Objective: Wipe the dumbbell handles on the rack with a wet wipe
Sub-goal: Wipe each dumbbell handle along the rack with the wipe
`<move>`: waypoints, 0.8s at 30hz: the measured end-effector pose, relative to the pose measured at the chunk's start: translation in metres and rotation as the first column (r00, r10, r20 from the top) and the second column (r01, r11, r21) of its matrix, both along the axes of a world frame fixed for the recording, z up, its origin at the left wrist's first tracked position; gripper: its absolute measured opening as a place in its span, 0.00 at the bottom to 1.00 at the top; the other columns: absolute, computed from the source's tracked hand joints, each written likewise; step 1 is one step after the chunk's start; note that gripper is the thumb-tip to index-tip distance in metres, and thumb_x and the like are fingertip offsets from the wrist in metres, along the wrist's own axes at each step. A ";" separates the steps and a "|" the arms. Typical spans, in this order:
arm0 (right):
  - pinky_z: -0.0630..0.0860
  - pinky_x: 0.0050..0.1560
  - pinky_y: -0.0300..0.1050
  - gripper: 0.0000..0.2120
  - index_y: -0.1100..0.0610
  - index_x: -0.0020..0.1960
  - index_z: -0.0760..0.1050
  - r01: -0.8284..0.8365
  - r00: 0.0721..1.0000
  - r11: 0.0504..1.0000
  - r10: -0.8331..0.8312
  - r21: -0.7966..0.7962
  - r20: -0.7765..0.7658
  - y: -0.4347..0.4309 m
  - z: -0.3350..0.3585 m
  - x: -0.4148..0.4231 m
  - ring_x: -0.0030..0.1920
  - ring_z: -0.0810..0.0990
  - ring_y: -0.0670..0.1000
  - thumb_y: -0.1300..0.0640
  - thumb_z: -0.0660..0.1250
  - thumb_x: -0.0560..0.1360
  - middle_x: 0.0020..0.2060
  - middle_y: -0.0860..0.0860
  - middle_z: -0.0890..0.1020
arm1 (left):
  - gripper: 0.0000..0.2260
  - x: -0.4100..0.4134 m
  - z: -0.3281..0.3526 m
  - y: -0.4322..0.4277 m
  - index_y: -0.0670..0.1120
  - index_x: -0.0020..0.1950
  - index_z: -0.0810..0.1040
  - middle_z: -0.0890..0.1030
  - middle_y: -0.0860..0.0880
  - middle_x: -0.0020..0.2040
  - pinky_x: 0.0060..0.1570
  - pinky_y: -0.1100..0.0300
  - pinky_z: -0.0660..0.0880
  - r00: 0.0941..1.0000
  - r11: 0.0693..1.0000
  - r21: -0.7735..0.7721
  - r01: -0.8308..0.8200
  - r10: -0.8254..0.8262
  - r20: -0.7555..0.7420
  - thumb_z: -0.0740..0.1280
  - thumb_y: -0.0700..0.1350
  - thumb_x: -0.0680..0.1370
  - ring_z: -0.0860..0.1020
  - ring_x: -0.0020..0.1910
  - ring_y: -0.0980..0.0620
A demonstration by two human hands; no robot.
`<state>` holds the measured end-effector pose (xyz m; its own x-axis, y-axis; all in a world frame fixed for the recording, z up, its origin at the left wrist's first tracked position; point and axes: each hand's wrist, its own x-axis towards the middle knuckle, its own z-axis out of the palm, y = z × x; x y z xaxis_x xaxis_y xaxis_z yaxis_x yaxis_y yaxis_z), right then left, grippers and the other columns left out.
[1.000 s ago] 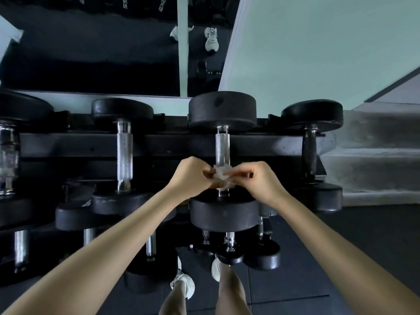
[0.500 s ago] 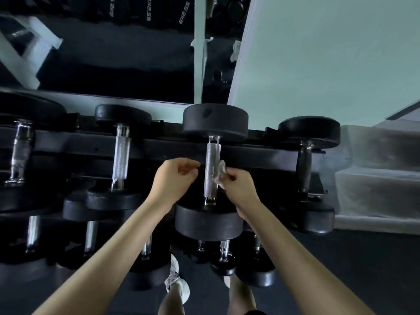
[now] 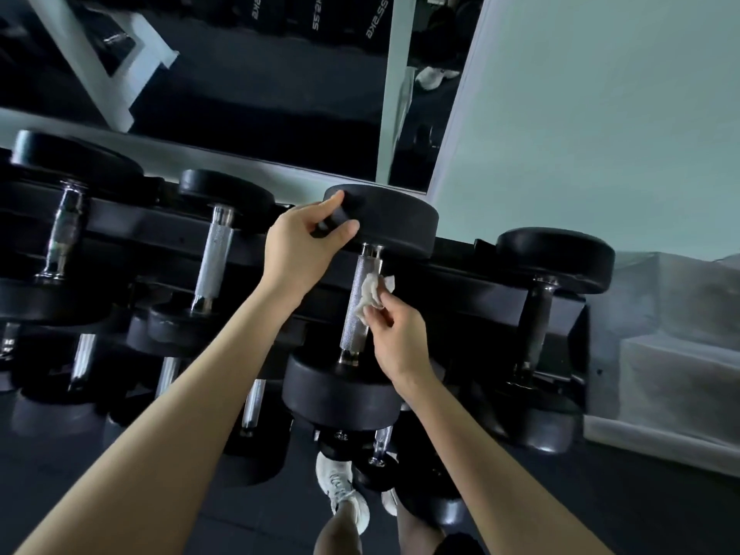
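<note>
- The dumbbell (image 3: 348, 394) lies across the top tier of the rack (image 3: 132, 230). Its knurled steel handle (image 3: 357, 314) runs away from us between two black heads.
- Left grip (image 3: 298, 250): thumb and fingers clasp the rim of the far head (image 3: 400, 222), apparently to steady it.
- Right grip (image 3: 396, 334): the fingertips pinch the wet wipe (image 3: 370, 292), which is crumpled and pressed against the upper right side of the handle.
- Handling, as we judge it: the wipe is soft, limp and light, and is likely to bunch or snag on the knurling. We would wrap it round the bar rather than dab.
- The dumbbell looks heavy and rigid, and it may roll in its cradle. We would therefore take hold at a head, not at the damp bar.
</note>
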<state>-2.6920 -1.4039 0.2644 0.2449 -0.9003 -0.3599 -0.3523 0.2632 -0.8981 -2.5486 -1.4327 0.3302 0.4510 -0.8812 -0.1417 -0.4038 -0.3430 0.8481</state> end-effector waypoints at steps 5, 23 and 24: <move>0.73 0.55 0.31 0.16 0.59 0.65 0.73 0.050 0.997 0.999 -0.050 0.010 0.062 -0.020 0.007 0.011 0.53 0.79 0.45 0.58 0.63 0.79 0.49 0.48 0.80 | 0.20 0.000 0.002 -0.001 0.53 0.65 0.75 0.80 0.54 0.49 0.58 0.56 0.74 0.999 1.000 0.014 0.013 -0.014 0.046 0.71 0.49 0.74 0.78 0.54 0.53; 0.74 0.42 0.32 0.09 0.62 0.51 0.78 0.085 0.996 0.993 -0.082 0.080 -0.043 -0.020 0.005 0.013 0.45 0.80 0.46 0.58 0.69 0.75 0.44 0.52 0.82 | 0.20 0.008 0.002 -0.003 0.51 0.66 0.75 0.76 0.58 0.38 0.45 0.62 0.73 0.982 0.993 -0.027 0.116 -0.111 0.151 0.71 0.50 0.74 0.75 0.39 0.59; 0.76 0.42 0.34 0.09 0.63 0.51 0.78 0.070 0.995 0.993 -0.063 0.095 -0.077 -0.014 0.005 0.010 0.45 0.81 0.47 0.57 0.70 0.74 0.45 0.53 0.83 | 0.20 0.008 0.003 -0.003 0.51 0.66 0.75 0.74 0.59 0.36 0.42 0.64 0.72 0.982 0.992 -0.025 0.121 -0.116 0.151 0.71 0.50 0.74 0.74 0.37 0.60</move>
